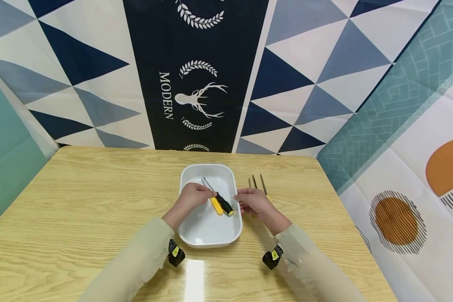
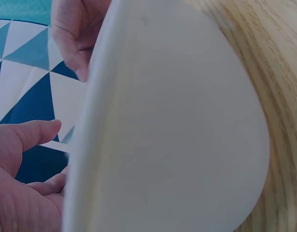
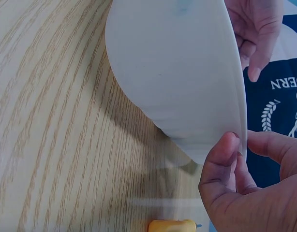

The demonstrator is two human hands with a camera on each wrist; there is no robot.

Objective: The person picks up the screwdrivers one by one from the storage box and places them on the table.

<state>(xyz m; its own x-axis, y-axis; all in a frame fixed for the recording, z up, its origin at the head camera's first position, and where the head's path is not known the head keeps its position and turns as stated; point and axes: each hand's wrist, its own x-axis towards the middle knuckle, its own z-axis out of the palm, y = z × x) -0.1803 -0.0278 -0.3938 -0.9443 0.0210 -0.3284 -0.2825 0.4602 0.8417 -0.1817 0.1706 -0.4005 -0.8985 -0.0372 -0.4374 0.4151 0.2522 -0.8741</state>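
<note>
A white rectangular tray [image 1: 210, 235] stands on the table, with two screwdrivers inside. One has a plain yellow handle [image 1: 217, 206]; the other has a black handle [image 1: 223, 203] with a yellow end. My left hand [image 1: 192, 196] reaches over the tray's left side, fingertips beside the screwdrivers in the head view. In the left wrist view, this hand's thumb stands apart from its fingers, which are partly behind the tray wall. My right hand [image 1: 254, 203] pinches the tray's right rim between thumb and finger, as the right wrist view shows [image 3: 257, 188].
To the right of the tray lie more screwdrivers, their metal shafts [image 1: 264, 183] pointing away and their handles mostly behind my right hand. A yellow handle [image 3: 171, 225] shows low in the right wrist view. A patterned cloth [image 1: 196, 84] hangs behind the wooden table [image 1: 109, 197].
</note>
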